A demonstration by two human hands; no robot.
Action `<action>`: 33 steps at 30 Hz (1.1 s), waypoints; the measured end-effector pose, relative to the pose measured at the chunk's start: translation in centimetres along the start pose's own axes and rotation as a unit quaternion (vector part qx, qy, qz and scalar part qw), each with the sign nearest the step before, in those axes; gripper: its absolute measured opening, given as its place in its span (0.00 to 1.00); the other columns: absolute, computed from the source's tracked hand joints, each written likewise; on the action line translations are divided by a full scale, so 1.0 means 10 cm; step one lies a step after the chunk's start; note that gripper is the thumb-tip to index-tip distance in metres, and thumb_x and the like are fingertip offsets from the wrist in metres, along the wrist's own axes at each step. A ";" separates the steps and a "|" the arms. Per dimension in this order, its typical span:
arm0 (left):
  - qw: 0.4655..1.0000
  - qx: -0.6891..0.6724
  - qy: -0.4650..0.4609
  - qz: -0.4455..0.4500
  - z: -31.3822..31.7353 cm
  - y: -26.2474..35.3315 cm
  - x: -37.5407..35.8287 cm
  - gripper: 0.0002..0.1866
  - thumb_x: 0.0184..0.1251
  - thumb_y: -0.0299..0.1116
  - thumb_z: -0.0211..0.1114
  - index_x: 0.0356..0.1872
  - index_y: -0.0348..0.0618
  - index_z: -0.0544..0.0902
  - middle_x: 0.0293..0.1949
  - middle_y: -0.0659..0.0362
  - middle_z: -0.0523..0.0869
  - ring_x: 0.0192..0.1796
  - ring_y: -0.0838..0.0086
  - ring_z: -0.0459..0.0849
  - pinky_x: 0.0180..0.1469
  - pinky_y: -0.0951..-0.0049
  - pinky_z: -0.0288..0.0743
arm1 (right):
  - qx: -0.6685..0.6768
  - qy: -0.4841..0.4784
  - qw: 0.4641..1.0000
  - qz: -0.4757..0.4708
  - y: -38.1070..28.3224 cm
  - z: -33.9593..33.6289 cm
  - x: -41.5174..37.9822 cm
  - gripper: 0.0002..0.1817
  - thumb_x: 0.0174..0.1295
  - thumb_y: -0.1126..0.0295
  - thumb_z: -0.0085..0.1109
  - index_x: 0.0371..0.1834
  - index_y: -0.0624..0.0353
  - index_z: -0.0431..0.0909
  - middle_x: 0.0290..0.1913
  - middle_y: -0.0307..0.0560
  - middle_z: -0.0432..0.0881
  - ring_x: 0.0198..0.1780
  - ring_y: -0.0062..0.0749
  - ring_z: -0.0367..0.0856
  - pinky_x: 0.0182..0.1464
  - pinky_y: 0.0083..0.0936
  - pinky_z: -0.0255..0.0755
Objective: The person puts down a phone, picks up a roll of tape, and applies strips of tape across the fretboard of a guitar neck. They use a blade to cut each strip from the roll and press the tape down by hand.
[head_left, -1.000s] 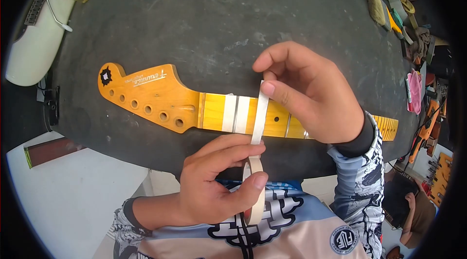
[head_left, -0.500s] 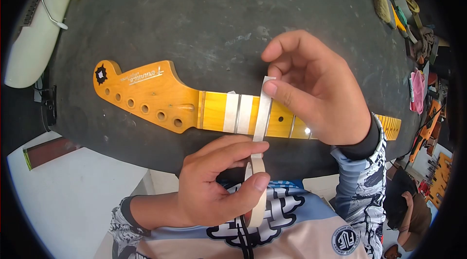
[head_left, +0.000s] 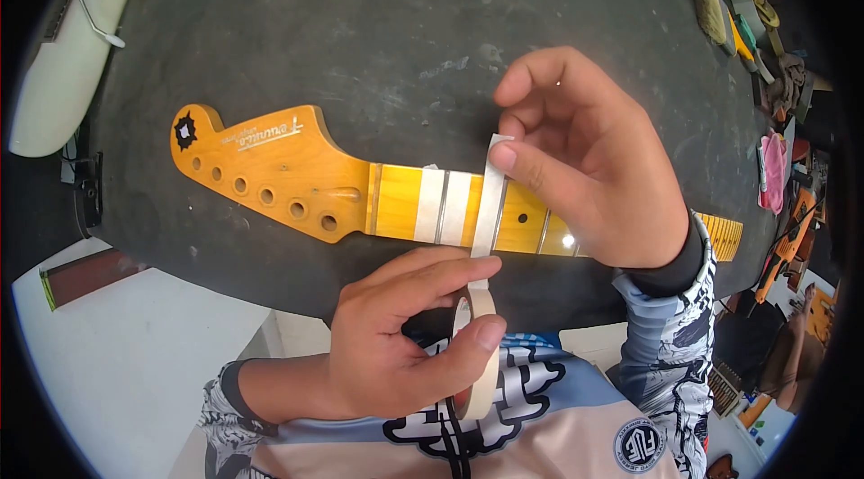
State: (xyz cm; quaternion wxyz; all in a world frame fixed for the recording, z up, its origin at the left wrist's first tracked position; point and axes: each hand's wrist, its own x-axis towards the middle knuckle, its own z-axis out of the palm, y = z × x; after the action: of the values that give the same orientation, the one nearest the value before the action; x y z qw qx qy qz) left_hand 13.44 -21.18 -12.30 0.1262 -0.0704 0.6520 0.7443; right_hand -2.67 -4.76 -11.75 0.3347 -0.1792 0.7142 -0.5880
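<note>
A guitar neck (head_left: 396,200) with an amber headstock (head_left: 261,155) lies across the dark work surface. Two strips of masking tape (head_left: 429,206) cover its fretboard near the nut, one on each side of a fret. My left hand (head_left: 405,335) grips a roll of masking tape (head_left: 482,362) below the neck. From the roll a tape strip (head_left: 490,207) stretches up across the fretboard. My right hand (head_left: 598,164) pinches the strip's upper end between thumb and fingers, just beyond the neck's far edge. Its palm and wrist hide part of the fretboard.
A white guitar body (head_left: 63,74) stands at the upper left. Along the right edge are a brush (head_left: 707,6), a pink cloth (head_left: 771,173) and an orange tool (head_left: 787,240). Another person's arm (head_left: 792,353) shows at the lower right.
The tape strip and both hands have shifted very slightly, my right hand a little up and right. At the far right, the other person's arm has moved upward.
</note>
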 end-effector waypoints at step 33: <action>1.000 -0.008 0.007 0.000 0.02 0.02 0.03 0.23 0.71 0.32 0.67 0.60 0.23 0.81 0.55 0.43 0.83 0.55 0.63 0.88 0.57 0.68 0.86 | 0.006 0.002 1.000 -0.007 0.01 0.01 0.01 0.16 0.68 0.81 0.64 0.55 0.60 0.71 0.44 0.36 0.77 0.46 0.15 0.75 0.49 0.15 0.73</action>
State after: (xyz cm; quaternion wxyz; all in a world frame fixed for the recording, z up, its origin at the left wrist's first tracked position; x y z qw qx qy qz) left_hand 13.15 -21.02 -12.18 0.1213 -0.0763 0.6466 0.7493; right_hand -2.61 -4.85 -11.91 0.3302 -0.1808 0.7101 -0.5950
